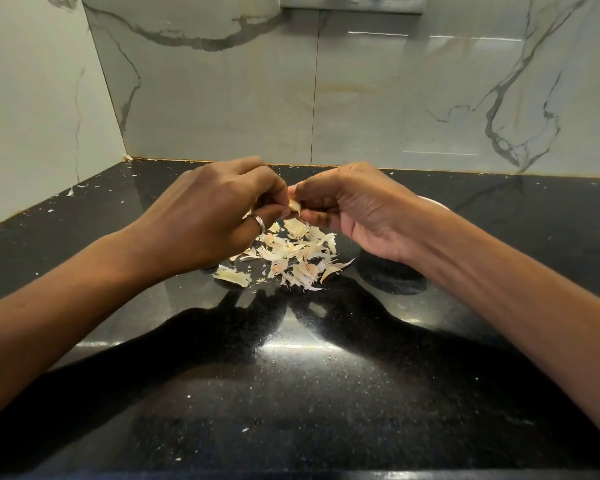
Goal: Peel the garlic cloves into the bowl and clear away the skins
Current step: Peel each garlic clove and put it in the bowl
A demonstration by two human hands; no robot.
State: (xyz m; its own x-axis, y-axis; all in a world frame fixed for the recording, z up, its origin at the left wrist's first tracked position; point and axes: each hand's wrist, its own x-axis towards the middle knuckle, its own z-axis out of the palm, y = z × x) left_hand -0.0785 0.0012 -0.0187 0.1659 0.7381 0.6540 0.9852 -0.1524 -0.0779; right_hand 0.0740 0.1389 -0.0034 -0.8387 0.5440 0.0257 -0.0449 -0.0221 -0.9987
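Both hands meet above the middle of the black counter point(291, 375). A small pale garlic clove point(294, 205) sits between them, pinched by the fingertips of my left hand point(215, 216) and my right hand point(354, 213). My left hand wears a ring. Directly below the hands lies a loose pile of papery garlic skins point(291, 254) on the counter. Behind my right wrist only a thin pale rim of the bowl point(437, 202) shows; its inside is hidden.
Marble-patterned walls point(361, 98) close off the counter at the back and the left. Tiny skin flakes point(71, 192) are scattered toward the back left corner and over the near counter. A dark round reflection sits under my right wrist.
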